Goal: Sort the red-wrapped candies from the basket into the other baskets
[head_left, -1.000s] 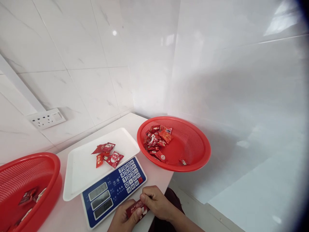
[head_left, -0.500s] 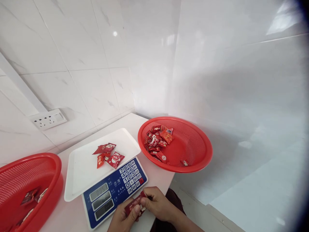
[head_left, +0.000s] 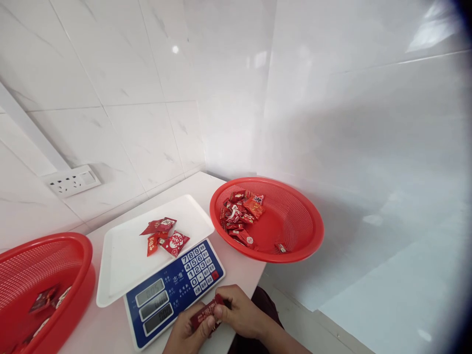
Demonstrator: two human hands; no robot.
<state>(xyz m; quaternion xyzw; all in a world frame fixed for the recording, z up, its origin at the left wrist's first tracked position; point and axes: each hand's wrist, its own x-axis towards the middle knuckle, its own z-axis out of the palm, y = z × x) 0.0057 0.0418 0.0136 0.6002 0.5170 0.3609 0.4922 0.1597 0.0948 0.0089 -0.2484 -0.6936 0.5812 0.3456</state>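
Observation:
Both my hands grip one dark red wrapped candy packet (head_left: 204, 316) at the table's front edge, just below the scale's keypad. My left hand (head_left: 188, 330) pinches its left end under the thumb; my right hand (head_left: 238, 310) holds the right end between thumb and fingers. Behind them stands a blue digital scale (head_left: 177, 280) with a white weighing tray (head_left: 123, 255). Several red candy packets (head_left: 176, 243) lie loosely together on that tray. The scale's top display shows digits that look like 0.051.
At the right back, a red mesh basket (head_left: 295, 223) with several red packets (head_left: 236, 214) overhangs the table edge. Another red basket (head_left: 83, 268) stands at the left with a few packets inside. The white table (head_left: 199, 184) meets tiled walls; a socket panel (head_left: 72, 181) is on the left wall.
My hands stay in nearly the same place, and the packet between them has turned slightly. The view has shifted very slightly; the baskets and the scale stand as before.

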